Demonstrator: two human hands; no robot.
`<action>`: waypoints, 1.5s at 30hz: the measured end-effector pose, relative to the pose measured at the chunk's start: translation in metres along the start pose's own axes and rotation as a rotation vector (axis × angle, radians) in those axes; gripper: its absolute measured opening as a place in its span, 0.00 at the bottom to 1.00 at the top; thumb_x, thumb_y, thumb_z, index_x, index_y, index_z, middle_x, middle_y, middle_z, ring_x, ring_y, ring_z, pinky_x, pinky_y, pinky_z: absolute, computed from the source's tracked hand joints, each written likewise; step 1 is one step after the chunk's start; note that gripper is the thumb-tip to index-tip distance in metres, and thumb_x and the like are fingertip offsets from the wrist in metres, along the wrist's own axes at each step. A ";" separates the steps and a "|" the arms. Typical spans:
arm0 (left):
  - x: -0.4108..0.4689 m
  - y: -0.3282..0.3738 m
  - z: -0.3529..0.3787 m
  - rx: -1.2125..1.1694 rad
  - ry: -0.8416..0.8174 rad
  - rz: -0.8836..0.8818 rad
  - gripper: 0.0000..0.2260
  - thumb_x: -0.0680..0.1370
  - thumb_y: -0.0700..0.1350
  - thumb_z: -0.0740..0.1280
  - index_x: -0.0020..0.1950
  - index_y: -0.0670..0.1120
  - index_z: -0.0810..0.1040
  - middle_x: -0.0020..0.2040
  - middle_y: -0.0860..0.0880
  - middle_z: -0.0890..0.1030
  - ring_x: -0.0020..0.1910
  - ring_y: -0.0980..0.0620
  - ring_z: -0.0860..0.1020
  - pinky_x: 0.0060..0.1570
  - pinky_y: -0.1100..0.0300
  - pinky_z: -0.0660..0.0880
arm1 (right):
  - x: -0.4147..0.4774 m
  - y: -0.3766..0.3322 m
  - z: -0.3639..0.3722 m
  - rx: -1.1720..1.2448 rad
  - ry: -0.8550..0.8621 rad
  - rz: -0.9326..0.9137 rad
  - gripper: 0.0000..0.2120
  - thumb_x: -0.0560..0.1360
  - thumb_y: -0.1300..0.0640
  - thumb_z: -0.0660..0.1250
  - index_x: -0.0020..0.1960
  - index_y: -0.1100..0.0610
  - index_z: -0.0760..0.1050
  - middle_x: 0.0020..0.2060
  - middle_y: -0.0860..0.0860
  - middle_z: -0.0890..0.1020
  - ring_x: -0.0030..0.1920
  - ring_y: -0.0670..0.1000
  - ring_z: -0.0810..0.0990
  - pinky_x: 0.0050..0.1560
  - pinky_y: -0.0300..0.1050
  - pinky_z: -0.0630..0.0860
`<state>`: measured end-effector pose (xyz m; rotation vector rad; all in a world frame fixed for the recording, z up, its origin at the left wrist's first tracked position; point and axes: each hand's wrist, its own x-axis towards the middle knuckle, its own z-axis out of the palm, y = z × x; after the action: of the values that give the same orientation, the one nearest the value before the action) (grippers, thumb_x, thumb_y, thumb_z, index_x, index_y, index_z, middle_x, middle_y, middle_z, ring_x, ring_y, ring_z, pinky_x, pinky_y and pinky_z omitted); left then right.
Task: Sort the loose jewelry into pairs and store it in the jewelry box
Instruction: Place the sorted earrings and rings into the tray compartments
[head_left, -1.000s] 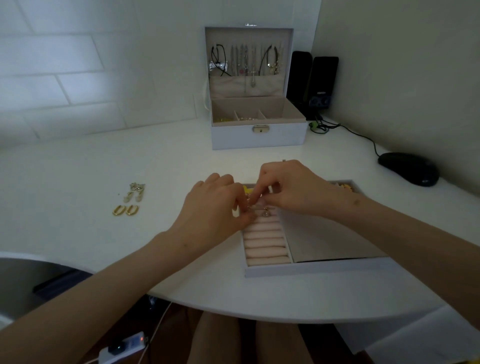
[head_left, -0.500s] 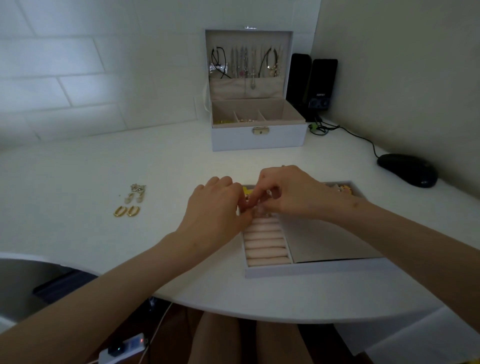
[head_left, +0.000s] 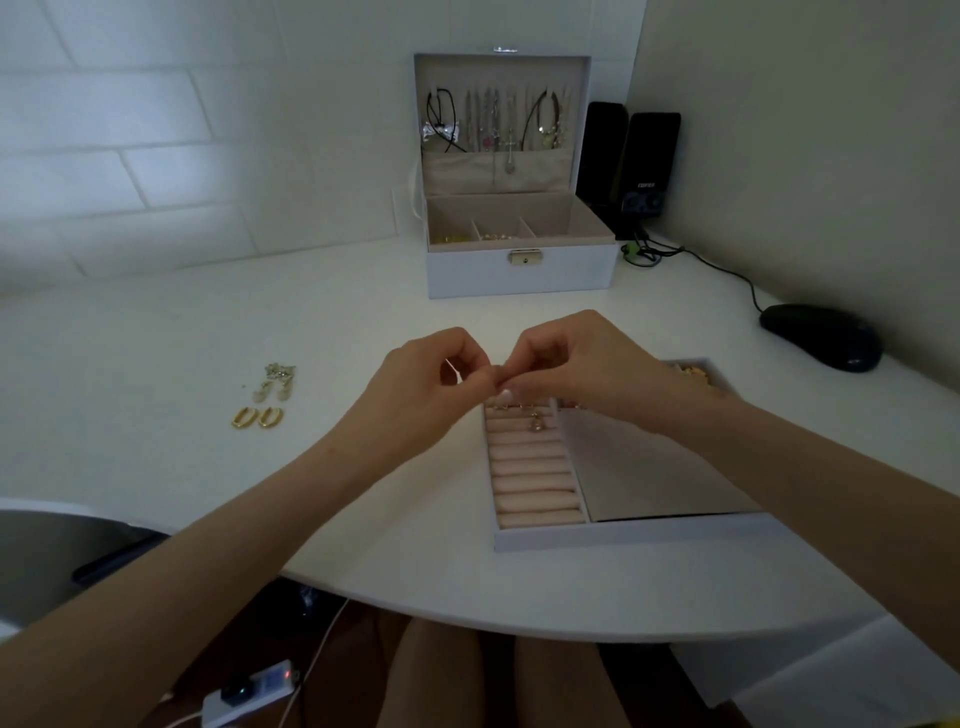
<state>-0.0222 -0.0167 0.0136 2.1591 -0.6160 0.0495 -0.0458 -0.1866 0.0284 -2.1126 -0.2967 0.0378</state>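
Head view: nearest me, the removable tray (head_left: 623, 532) sits at the desk's (head_left: 156, 338) front edge, a small charm (head_left: 535, 423) lying on its ring rolls. Above its far end, my left hand (head_left: 415, 395) and right hand (head_left: 587, 369) meet, fingertips pinched together; I cannot tell what they hold. Two gold hoop earrings (head_left: 258, 417) and two drop earrings (head_left: 275, 384) lie toward the left edge. The jewelry box (head_left: 519, 270) stands open at the back edge.

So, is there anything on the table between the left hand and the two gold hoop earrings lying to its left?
Nothing visible. The table between the left hand and the gold hoop earrings is bare; the dangly earrings lie just behind the hoops, off that path. Both hands meet, fingertips pinched, above the ring tray.
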 end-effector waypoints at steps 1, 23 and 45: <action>0.000 0.000 0.000 0.003 -0.005 -0.008 0.05 0.74 0.46 0.66 0.39 0.48 0.76 0.34 0.55 0.77 0.34 0.57 0.72 0.33 0.70 0.67 | 0.000 0.000 -0.001 0.016 0.001 0.006 0.03 0.68 0.65 0.74 0.42 0.60 0.82 0.28 0.45 0.81 0.28 0.38 0.77 0.31 0.26 0.69; -0.005 -0.003 0.002 -0.082 -0.033 -0.007 0.04 0.73 0.46 0.69 0.46 0.50 0.76 0.43 0.56 0.80 0.37 0.62 0.73 0.35 0.75 0.67 | -0.001 -0.009 -0.006 0.037 0.034 0.008 0.10 0.71 0.73 0.66 0.41 0.58 0.77 0.34 0.56 0.82 0.33 0.45 0.81 0.34 0.31 0.74; -0.008 0.002 0.002 -0.027 0.062 0.129 0.04 0.70 0.45 0.73 0.40 0.46 0.81 0.36 0.58 0.80 0.36 0.64 0.74 0.35 0.76 0.66 | -0.001 -0.005 -0.006 -0.110 -0.012 -0.005 0.08 0.69 0.63 0.73 0.37 0.51 0.80 0.27 0.41 0.80 0.29 0.37 0.76 0.32 0.27 0.70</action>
<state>-0.0309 -0.0155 0.0120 2.0818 -0.7158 0.1763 -0.0469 -0.1893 0.0356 -2.2209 -0.3183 0.0319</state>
